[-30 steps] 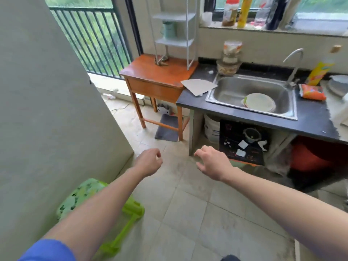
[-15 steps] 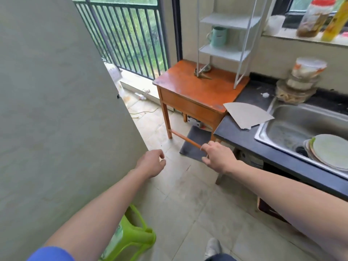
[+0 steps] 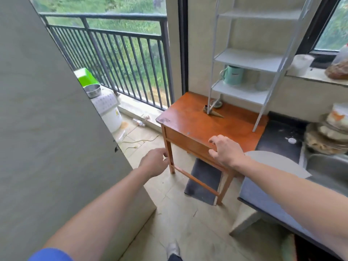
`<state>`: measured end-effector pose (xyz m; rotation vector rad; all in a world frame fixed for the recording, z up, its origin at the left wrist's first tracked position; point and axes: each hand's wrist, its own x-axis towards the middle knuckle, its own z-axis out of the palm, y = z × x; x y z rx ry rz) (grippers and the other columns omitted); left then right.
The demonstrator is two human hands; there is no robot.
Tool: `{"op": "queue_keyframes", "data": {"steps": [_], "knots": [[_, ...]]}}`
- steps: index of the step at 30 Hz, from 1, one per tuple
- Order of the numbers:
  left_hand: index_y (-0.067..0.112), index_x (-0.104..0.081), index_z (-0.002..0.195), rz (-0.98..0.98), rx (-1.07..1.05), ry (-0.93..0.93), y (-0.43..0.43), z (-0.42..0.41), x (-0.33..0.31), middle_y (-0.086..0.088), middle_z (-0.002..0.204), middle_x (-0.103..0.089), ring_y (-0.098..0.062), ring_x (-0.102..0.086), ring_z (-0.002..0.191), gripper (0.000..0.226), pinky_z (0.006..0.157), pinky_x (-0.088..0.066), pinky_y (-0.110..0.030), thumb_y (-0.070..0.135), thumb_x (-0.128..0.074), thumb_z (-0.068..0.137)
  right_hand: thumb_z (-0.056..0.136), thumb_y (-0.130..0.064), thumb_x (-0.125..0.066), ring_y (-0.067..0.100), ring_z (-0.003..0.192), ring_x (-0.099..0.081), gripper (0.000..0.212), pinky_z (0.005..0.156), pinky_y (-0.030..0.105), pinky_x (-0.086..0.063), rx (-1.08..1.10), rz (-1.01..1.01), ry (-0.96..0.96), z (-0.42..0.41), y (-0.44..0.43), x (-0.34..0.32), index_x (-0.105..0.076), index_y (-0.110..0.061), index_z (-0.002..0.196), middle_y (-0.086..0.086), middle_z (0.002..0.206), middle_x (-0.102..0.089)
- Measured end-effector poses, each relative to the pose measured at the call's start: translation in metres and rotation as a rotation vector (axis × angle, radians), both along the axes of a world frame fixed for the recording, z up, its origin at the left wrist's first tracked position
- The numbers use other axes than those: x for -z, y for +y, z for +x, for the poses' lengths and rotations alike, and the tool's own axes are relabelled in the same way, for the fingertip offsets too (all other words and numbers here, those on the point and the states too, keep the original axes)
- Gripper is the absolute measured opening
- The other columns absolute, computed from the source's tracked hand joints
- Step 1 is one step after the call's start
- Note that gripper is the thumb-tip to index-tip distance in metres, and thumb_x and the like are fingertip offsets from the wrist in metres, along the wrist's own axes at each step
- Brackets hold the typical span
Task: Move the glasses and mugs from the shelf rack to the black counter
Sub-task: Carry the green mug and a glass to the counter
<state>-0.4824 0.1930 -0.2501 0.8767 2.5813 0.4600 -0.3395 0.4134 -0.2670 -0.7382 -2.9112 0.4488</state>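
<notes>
A white shelf rack [image 3: 250,59] stands on a small orange wooden table [image 3: 195,121]. On its lowest shelf sits a mint green mug [image 3: 233,74], and a clear glass [image 3: 262,82] stands faintly to the mug's right. The black counter [image 3: 278,140] adjoins the table on the right. My left hand [image 3: 155,163] hangs in front of the table's left leg, fingers loosely curled and holding nothing. My right hand [image 3: 227,150] hovers over the table's front edge with fingers spread and nothing in it. Both hands are well below the mug.
A grey wall panel [image 3: 47,129] fills the left. A balcony railing [image 3: 116,59] is behind the table. A grey paper sheet [image 3: 276,162] lies on the counter beside a steel sink [image 3: 327,166]. Stacked containers [image 3: 327,132] stand at the counter's back. A dark mat [image 3: 205,178] lies under the table.
The view has moved closer to the table and rack. Both hands have risen and advanced; my right hand now hovers over the table's front edge.
</notes>
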Motion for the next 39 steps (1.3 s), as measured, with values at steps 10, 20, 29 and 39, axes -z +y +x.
{"op": "queue_keyframes", "data": {"steps": [10, 20, 29, 39], "knots": [[0.019, -0.063, 0.095, 0.087, 0.332, 0.05, 0.158, -0.135, -0.037, -0.002, 0.092, -0.069, -0.022, -0.062, 0.085, 0.015, 0.074, -0.053, -0.035, 0.028, -0.053, 0.087, 0.091, -0.035, -0.056, 0.023, 0.106, -0.061, 0.037, 0.084, 0.038, -0.052, 0.325, -0.033, 0.106, -0.077, 0.096, -0.032, -0.056, -0.021, 0.125, 0.003, 0.119, -0.064], [0.009, -0.06, 0.113, 0.256, 0.422, 0.033, 0.327, -0.17, -0.021, -0.012, 0.109, -0.064, -0.032, -0.058, 0.101, 0.028, 0.079, -0.046, -0.035, 0.021, -0.053, 0.088, 0.093, -0.031, -0.055, 0.024, 0.112, -0.059, 0.045, 0.091, 0.037, -0.048, 0.565, -0.103, 0.223, -0.112, 0.217, -0.013, -0.05, -0.014, 0.134, 0.007, 0.127, -0.061], [0.01, -0.037, 0.141, 0.342, 0.518, 0.019, 0.429, -0.194, -0.005, -0.013, 0.141, -0.042, -0.033, -0.044, 0.128, 0.054, 0.102, -0.038, -0.039, 0.016, -0.052, 0.089, 0.093, -0.024, -0.057, 0.031, 0.133, -0.045, 0.06, 0.105, 0.038, -0.038, 0.741, -0.211, 0.467, -0.168, 0.311, 0.003, -0.035, -0.007, 0.146, 0.014, 0.148, -0.046], [0.011, -0.037, 0.134, 0.548, 0.247, -0.187, 0.53, -0.203, 0.013, -0.01, 0.138, -0.038, -0.03, -0.038, 0.126, 0.054, 0.106, -0.04, -0.044, -0.003, -0.045, 0.083, 0.09, -0.016, -0.059, 0.017, 0.124, -0.045, 0.061, 0.095, 0.029, -0.035, 0.779, -0.439, 0.832, -0.197, 0.367, 0.03, -0.033, -0.021, 0.145, -0.003, 0.138, -0.048]]}}
